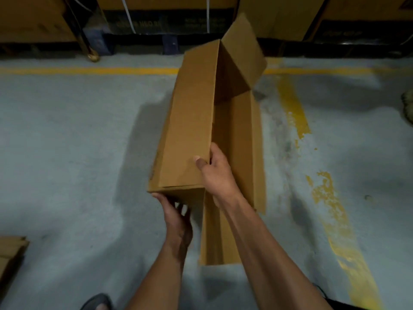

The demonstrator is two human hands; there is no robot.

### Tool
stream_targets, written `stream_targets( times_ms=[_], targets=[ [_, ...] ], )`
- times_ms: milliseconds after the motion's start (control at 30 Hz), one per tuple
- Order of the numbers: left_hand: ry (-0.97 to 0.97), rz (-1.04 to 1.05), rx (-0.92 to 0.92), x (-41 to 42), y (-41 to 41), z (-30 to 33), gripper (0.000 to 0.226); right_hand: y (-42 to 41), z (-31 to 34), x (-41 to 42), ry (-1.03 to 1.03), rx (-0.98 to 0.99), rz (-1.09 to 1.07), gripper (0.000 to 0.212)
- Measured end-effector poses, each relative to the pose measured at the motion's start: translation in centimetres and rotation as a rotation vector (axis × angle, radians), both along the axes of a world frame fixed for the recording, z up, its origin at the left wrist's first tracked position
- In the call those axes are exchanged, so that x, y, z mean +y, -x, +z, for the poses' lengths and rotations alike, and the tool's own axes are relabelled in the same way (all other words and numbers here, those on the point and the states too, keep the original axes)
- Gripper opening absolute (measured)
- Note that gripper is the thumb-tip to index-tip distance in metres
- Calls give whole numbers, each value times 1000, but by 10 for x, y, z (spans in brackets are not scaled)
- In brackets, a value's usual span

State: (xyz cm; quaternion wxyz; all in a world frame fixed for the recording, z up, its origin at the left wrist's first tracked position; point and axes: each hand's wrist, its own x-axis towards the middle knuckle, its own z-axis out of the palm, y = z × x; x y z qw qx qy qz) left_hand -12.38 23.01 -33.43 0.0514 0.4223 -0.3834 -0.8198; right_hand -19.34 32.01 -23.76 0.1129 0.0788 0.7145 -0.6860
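- Cardboard box (190,121): long and narrow, half-opened and held tilted just above the concrete floor (67,142), its far end pointing away from the person and its open side facing right.
- The right hand (214,173) pinches the top edge of the long wall near the close end, with the thumb on the outer face and the fingers tucked inside.
- The left hand (176,222) supports the near lower corner from beneath, with its fingers curled round the end panel.
- Both grips sit at the near end, so the far end hangs unsupported. It could sag, twist or scrape the floor, and the walls may fold back flat.
- The far flap (243,57) stands up loose, and a quick swing could catch it on the stacked cartons (156,21) behind or crease it the wrong way.
- The near lower flap hangs down toward the floor. It could drag or get stepped on, since a sandalled foot (98,302) is close below.
- A pinch on one thin wall is a weak hold, so pulling hard to square the box could tear or buckle the edge, or let it slip out.
- Flat cardboard (11,249) lies at the lower left, well apart from the box.
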Motion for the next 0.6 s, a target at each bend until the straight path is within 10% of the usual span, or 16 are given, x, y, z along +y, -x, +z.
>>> stream_targets(
  times_ms=[300,600],
  targets=[
    [1152,172,279,-86,35,128,70,11,36,0,758,-145,-30,41],
    [1828,-441,145,-53,7,96,49,-56,-67,17,905,-596,-320,57]
  ],
)
